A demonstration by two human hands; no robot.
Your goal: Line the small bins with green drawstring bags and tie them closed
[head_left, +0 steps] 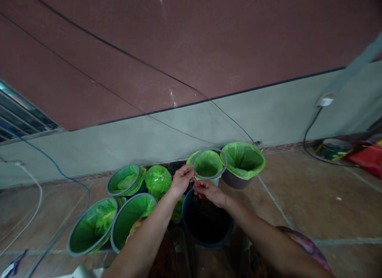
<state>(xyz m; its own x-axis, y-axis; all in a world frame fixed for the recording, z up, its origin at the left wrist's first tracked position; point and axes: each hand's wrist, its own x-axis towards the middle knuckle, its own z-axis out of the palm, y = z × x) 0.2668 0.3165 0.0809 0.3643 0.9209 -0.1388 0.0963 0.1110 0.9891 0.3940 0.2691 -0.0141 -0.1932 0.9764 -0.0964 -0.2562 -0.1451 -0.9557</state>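
Thin reddish strands are observed at the fingertips of the right hand, by which they are pinched, their loose ends hanging over the mouth of a dark blue bucket. The fingers of the left hand are bent and brought close to the right fingertips; whether the strands are also gripped by them cannot be told. The bucket's interior is too dark for its contents to be identified.

Behind the hands, a grey-rimmed bin lined in green is noted, with a brown bin, also green-lined, just beside it on the right. To the left, a knotted green bag is placed near three grey-rimmed, green-lined bins. A blue cable is run across the tiled floor, and a white plug is fitted at the wall.
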